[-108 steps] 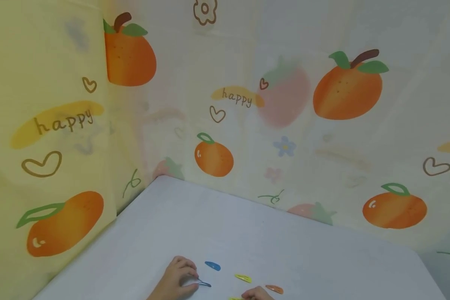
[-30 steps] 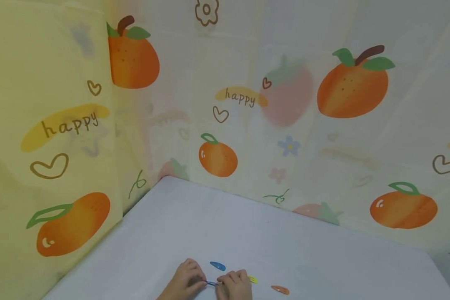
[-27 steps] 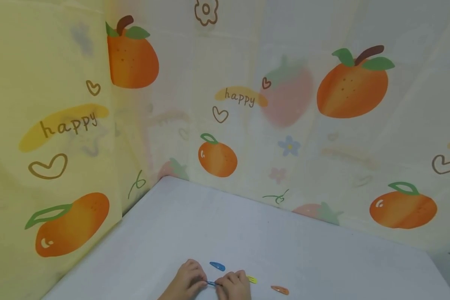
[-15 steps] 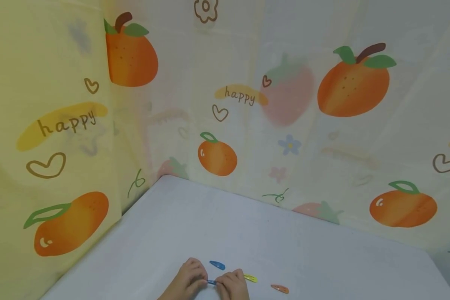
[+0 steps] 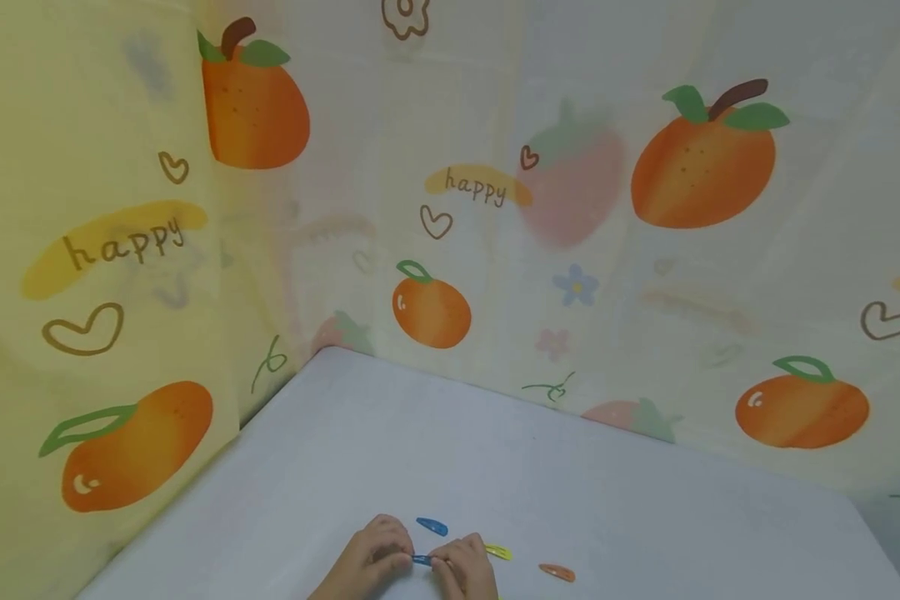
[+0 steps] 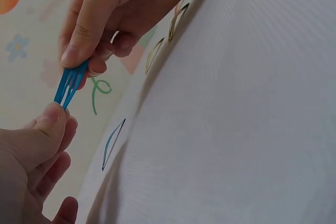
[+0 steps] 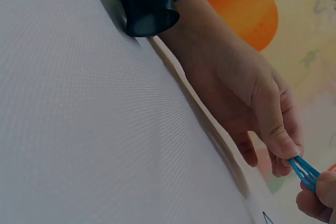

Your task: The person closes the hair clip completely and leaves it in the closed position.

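Note:
Between both hands a blue snap hair clip [image 5: 422, 560] is held just above the table. My left hand [image 5: 377, 557] pinches one end of it between thumb and fingers, and my right hand [image 5: 465, 567] pinches the other. In the left wrist view the clip [image 6: 70, 85] shows its slotted face, its ends covered by fingertips. A second blue hair clip [image 5: 432, 527] lies just beyond the hands. To the right of it is a yellow hair clip [image 5: 498, 552], partly behind my right hand, then an orange hair clip [image 5: 557, 572].
The white-covered table [image 5: 450, 450] meets a fruit-printed curtain [image 5: 495, 275] at the back and left. Another yellow clip [image 6: 177, 22] shows along the table in the left wrist view. A dark band [image 7: 150, 3] sits on the left wrist.
My right hand has left the yellow clip on the right and come over to pinch the free end of the blue clip. That clip, earlier spread apart, now looks flatter, with its face turned up.

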Demonstrator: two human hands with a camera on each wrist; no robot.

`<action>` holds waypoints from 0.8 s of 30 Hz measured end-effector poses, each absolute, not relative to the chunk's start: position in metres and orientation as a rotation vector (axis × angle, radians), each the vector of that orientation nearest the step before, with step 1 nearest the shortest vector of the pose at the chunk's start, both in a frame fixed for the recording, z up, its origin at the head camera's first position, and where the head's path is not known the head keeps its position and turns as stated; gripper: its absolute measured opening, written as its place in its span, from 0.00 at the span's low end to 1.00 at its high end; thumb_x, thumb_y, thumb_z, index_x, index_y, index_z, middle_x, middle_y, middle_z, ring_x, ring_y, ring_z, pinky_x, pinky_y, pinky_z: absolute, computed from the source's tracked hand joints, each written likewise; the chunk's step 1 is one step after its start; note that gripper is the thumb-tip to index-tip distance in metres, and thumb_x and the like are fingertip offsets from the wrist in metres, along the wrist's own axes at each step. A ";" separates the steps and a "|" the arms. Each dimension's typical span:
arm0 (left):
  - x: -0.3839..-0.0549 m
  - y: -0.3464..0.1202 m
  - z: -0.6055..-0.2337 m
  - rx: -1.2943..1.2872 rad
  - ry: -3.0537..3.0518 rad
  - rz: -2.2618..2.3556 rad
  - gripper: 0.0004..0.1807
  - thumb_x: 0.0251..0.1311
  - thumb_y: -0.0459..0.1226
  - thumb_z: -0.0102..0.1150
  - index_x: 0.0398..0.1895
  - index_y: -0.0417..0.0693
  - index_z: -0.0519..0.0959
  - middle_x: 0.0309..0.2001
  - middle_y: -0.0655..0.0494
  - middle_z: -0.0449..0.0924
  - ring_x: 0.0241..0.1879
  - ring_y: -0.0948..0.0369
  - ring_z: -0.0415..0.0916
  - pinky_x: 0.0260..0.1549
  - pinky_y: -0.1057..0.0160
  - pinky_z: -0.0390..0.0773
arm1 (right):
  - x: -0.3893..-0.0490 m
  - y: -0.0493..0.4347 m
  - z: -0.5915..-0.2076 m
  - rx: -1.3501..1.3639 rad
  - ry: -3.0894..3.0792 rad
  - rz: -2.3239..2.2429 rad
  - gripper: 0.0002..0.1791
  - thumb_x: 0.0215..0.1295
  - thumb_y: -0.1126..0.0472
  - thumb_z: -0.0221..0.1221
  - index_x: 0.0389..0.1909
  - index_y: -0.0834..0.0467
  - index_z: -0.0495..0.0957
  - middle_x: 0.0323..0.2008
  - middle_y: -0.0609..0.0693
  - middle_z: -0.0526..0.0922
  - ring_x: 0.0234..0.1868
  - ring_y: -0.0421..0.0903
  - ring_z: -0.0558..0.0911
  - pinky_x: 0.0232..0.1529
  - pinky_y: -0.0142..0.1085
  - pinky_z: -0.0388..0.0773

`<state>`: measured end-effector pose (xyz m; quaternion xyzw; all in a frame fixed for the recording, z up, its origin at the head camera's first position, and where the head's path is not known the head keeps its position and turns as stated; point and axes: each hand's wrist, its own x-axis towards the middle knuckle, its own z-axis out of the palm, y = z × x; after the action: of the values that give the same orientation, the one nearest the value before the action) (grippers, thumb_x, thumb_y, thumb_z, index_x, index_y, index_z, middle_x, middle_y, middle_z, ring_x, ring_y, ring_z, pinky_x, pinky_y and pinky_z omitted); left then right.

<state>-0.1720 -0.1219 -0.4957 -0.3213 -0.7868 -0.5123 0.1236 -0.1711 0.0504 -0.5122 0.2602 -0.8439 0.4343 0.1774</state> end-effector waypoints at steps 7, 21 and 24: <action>-0.176 -0.124 -0.502 -0.933 -2.306 -1.501 0.06 0.43 0.30 0.52 0.22 0.51 0.73 0.25 0.61 0.71 0.33 0.63 0.63 0.31 0.65 0.64 | -0.170 0.049 -0.509 0.756 -2.399 1.300 0.05 0.51 0.61 0.50 0.20 0.50 0.71 0.17 0.33 0.67 0.21 0.33 0.59 0.21 0.24 0.58; -0.180 -0.126 -0.519 -0.820 -2.396 -1.394 0.03 0.44 0.38 0.53 0.21 0.58 0.71 0.26 0.68 0.67 0.33 0.65 0.62 0.31 0.65 0.64 | -0.171 0.048 -0.514 0.640 -2.519 1.308 0.05 0.51 0.59 0.51 0.19 0.50 0.72 0.16 0.33 0.65 0.21 0.34 0.59 0.21 0.25 0.58; -0.180 -0.125 -0.518 -0.791 -2.413 -1.384 0.03 0.44 0.38 0.53 0.21 0.59 0.71 0.26 0.68 0.67 0.32 0.65 0.62 0.31 0.65 0.64 | -0.171 0.047 -0.514 0.634 -2.453 1.242 0.03 0.49 0.60 0.53 0.20 0.50 0.73 0.18 0.33 0.64 0.21 0.34 0.60 0.21 0.25 0.58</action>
<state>-0.1795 -0.1254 -0.5181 -0.2715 -0.8278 -0.4750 0.1244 -0.1707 0.0469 -0.5144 0.2218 -0.8582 0.4346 0.1592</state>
